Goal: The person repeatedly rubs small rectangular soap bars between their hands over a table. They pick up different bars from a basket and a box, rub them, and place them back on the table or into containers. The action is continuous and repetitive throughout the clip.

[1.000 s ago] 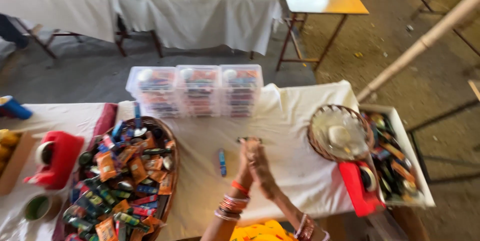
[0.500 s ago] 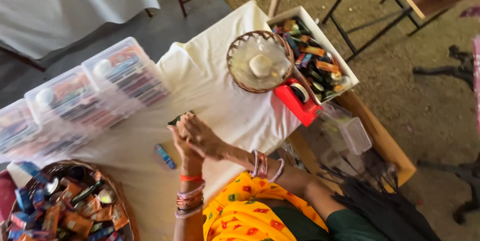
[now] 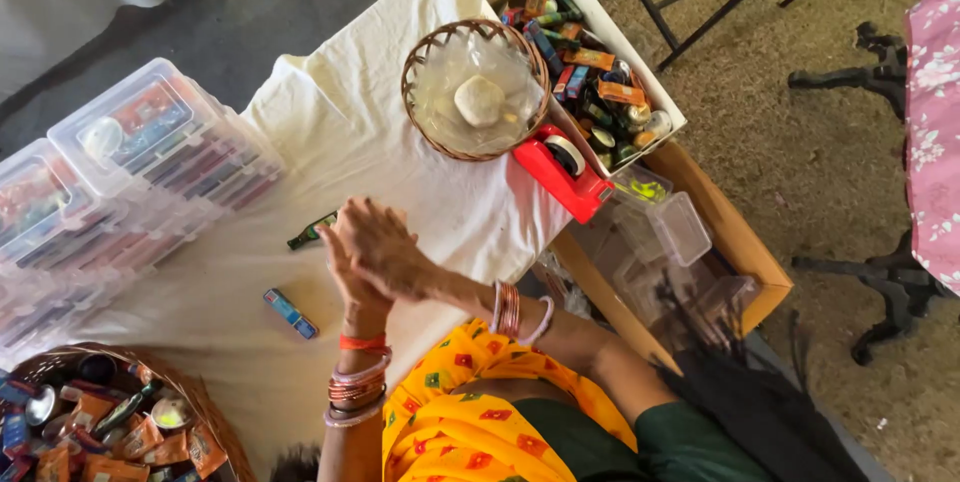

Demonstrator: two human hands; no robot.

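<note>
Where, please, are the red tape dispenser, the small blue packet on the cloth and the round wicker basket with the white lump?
red tape dispenser [image 3: 563, 178], head view, on its red body.
small blue packet [image 3: 290, 313], head view, at its middle.
round wicker basket [image 3: 425, 45], head view, on its woven rim.

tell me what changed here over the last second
The view swung toward the table's right end, so everything shifted in the picture. The left hand and right hand stay pressed palm to palm, nothing taken up or let go. The small blue packet, dark tube and round basket lie as they were.
</note>
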